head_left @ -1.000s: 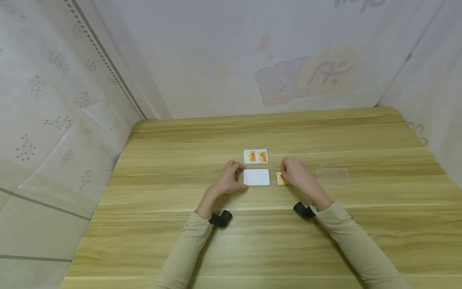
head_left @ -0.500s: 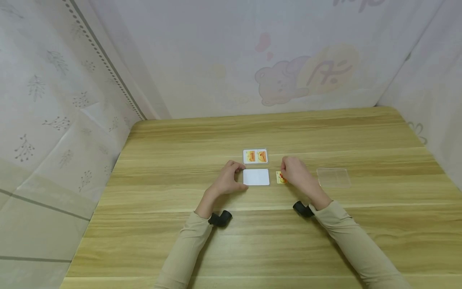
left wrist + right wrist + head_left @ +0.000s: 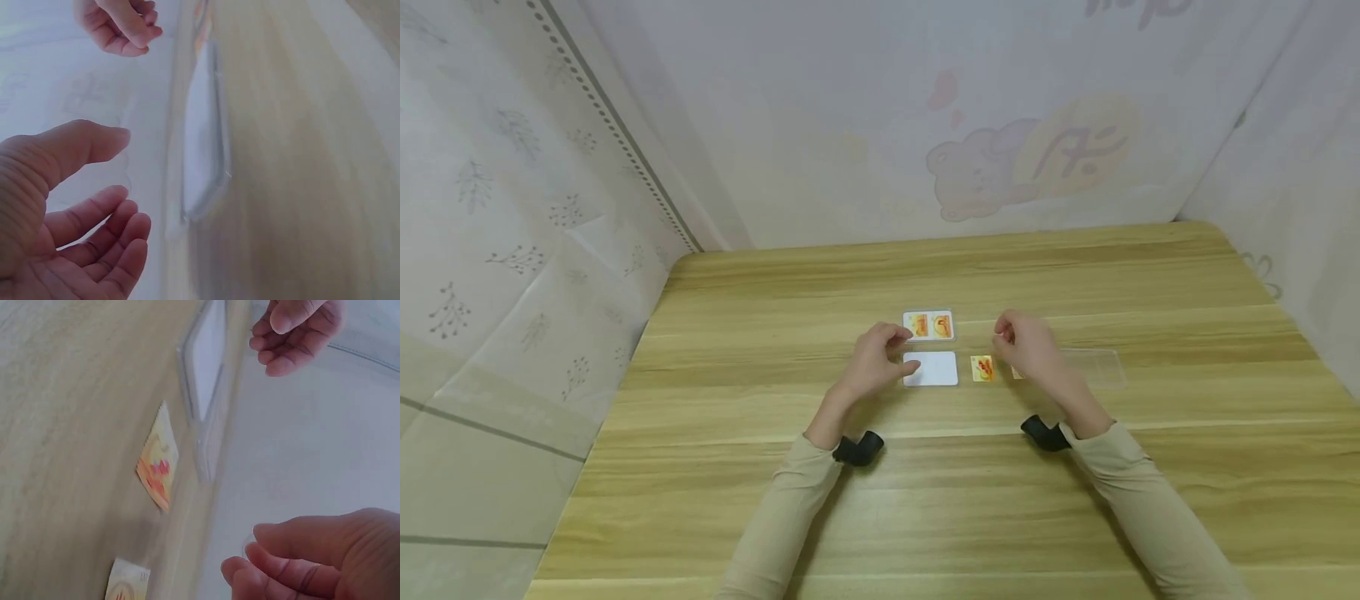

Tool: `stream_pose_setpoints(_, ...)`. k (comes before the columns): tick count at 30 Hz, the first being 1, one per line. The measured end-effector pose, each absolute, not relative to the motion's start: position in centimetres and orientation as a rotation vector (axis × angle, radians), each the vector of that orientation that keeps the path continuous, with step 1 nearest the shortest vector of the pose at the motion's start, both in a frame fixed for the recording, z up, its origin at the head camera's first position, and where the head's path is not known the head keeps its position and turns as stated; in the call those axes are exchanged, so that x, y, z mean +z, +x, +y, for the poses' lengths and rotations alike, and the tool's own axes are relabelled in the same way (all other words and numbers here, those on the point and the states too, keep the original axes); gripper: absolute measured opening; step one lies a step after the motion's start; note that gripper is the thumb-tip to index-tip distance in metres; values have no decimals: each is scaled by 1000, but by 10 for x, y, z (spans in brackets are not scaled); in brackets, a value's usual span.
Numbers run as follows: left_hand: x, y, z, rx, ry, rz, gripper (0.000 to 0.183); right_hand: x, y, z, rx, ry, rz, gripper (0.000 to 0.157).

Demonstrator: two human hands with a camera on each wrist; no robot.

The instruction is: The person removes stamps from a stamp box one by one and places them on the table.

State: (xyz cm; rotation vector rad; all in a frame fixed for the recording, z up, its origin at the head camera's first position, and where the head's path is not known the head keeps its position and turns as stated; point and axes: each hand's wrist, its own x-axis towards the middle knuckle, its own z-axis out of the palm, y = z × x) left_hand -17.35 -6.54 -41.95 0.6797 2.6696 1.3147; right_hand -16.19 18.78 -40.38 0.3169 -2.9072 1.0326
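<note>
My left hand (image 3: 877, 360), thumb and fingers spread apart, hovers over the left edge of a white card in a clear case (image 3: 937, 369). In the left wrist view nothing lies between its fingers. To the right of that card, a small yellow-and-red stamp (image 3: 982, 368) with toothed edges lies flat on the table. Above and right of it is my right hand (image 3: 1028, 348), its fingers loosely bent; no object shows in them in the right wrist view. A second stamp (image 3: 127, 581) lies near the first, mostly hidden under this hand in the head view.
Behind the white card lies another clear case (image 3: 929, 326) with two orange stamps on a white card. A transparent plastic cover (image 3: 1099, 367) is at the right, partly behind the right hand. The wooden table (image 3: 925, 517) meets pale printed curtains (image 3: 820, 125) at its back edge.
My right hand has lifted off the stamp and shifted right, uncovering it and part of a second one. My left hand has come up off the white card's case edge.
</note>
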Motion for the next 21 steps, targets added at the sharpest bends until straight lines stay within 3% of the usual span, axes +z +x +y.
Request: stream_pose_setpoints(21, -409, -179, -24, 1471, 888, 2574, 40, -387, -143, 221, 1147, 263, -2841, 16)
